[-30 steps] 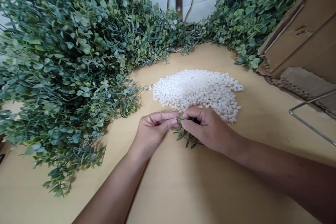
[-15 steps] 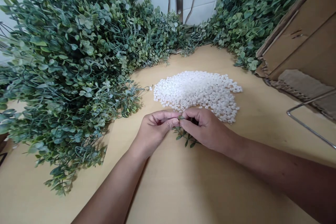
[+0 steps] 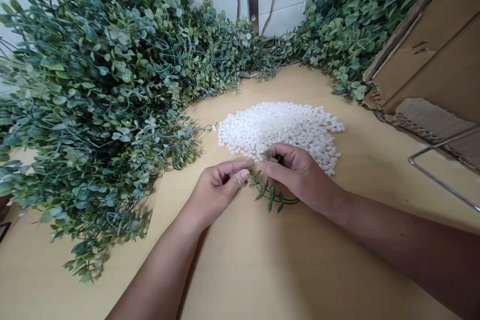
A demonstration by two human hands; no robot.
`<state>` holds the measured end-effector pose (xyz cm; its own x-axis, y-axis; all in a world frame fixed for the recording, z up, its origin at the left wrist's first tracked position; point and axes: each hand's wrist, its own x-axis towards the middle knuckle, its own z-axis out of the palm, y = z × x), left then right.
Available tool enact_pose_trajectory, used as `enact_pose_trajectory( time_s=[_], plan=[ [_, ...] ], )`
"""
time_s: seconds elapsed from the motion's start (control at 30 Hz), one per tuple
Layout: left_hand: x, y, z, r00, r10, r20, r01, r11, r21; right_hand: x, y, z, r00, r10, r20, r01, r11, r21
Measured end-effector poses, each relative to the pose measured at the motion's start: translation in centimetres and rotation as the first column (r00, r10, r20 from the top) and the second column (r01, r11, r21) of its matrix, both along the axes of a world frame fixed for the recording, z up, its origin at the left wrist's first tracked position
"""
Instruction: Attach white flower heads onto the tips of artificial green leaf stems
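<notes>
My right hand (image 3: pixel 294 172) is closed, its thumb and forefinger pinching a small green artificial sprig (image 3: pixel 270 195). The sprig's leaves and thin curved stem hang below those fingers. Close to its left side, my left hand (image 3: pixel 221 187) holds thumb and forefinger together near the sprig; anything between these fingertips is too small to make out. Just beyond both hands spreads a pile of small white plastic pieces (image 3: pixel 270 122), knobbly like tiny blossoms. The right fingers partly cover the pile's near edge.
Bushy artificial greenery (image 3: pixel 112 85) covers the table's left side, and more foliage (image 3: pixel 348 25) stands at the back right. A torn cardboard box (image 3: pixel 435 55) and a bent metal rod (image 3: pixel 442 177) are on the right. Underneath is a light wooden tabletop (image 3: pixel 240 270).
My fingertips have come slightly apart, the right hand shifting up and to the right. More of the sprig's leaves and stem now shows under the right hand.
</notes>
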<state>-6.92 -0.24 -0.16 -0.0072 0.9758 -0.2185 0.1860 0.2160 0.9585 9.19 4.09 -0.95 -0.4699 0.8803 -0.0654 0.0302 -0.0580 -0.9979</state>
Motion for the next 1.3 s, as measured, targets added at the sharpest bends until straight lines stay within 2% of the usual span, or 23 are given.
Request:
enact_pose_trajectory(
  time_s=[0.13, 0.27, 0.4, 0.53, 0.67, 0.77, 0.83, 0.9, 1.03, 1.13, 1.2, 1.3],
  plan=[
    [0.0, 0.1, 0.4, 0.985, 0.09, 0.15, -0.093, 0.996, 0.012, -0.2, -0.3, 0.4, 0.999, 0.036, 0.03, -0.036, 0.999, 0.02],
    [0.1, 0.2, 0.4, 0.949, 0.169, 0.265, -0.17, 0.985, -0.017, -0.3, -0.6, 0.0, 0.974, 0.054, 0.221, -0.088, 0.985, 0.147],
    [0.5, 0.1, 0.1, 0.925, 0.255, 0.282, -0.257, 0.966, -0.03, -0.5, -0.6, -0.2, 0.902, -0.061, 0.426, -0.105, 0.93, 0.353],
    [0.8, -0.1, 0.2, 0.929, 0.272, 0.251, -0.274, 0.961, -0.028, -0.6, -0.5, 0.1, 0.877, -0.045, 0.479, -0.188, 0.884, 0.428],
    [0.4, 0.1, 0.0, 0.96, 0.238, 0.15, -0.241, 0.971, 0.004, -0.4, -0.3, 0.0, 0.87, -0.066, 0.488, -0.191, 0.868, 0.459],
    [-0.5, 0.9, -0.7, 0.961, 0.269, -0.063, -0.255, 0.951, 0.177, -0.4, -0.1, -0.3, 0.889, -0.094, 0.447, -0.159, 0.854, 0.495],
    [-1.3, 1.7, -1.3, 0.91, 0.33, -0.25, -0.239, 0.913, 0.332, -0.4, 0.0, -0.5, 0.9, -0.052, 0.432, -0.183, 0.856, 0.484],
    [-1.8, 2.4, -1.8, 0.845, 0.345, -0.408, -0.162, 0.893, 0.42, -0.5, 0.0, -0.5, 0.897, 0.013, 0.443, -0.231, 0.868, 0.44],
    [-1.9, 2.9, -2.2, 0.742, 0.269, -0.614, 0.026, 0.904, 0.427, -0.7, -0.2, -0.3, 0.892, 0.045, 0.45, -0.245, 0.885, 0.396],
    [-1.8, 2.9, -2.2, 0.698, 0.286, -0.656, 0.049, 0.895, 0.443, -0.7, -0.3, -0.3, 0.901, 0.013, 0.433, -0.21, 0.888, 0.41],
    [-1.8, 3.0, -2.2, 0.7, 0.296, -0.65, 0.041, 0.892, 0.45, -0.5, -0.4, -0.4, 0.912, -0.009, 0.409, -0.174, 0.896, 0.407],
    [-1.8, 3.1, -2.1, 0.79, 0.314, -0.526, -0.066, 0.897, 0.436, -0.3, -0.5, -0.3, 0.932, -0.011, 0.362, -0.123, 0.93, 0.346]
  ],
)
